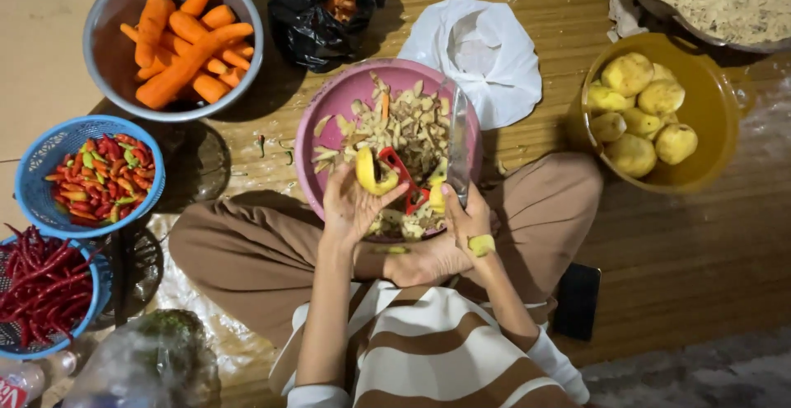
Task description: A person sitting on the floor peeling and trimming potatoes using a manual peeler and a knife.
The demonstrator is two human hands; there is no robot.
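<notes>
left hand (350, 206) is gripping a half-peeled potato (375, 173) over the pink bowl (329, 111) | right hand (463, 210) is pinching a red peeler (404, 179), blade hard to make out | far right, the pan of shreds (717, 4) is being cut off by the frame | near left, a bottle's red label (12, 391) is showing only partly

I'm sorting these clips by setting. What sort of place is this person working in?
Probably a home kitchen floor, or a similar informal food-prep spot. The person sits cross-legged on wooden boards, peeling a potato over a pink bowl of peelings, with bowls of carrots and chillies around.
</notes>
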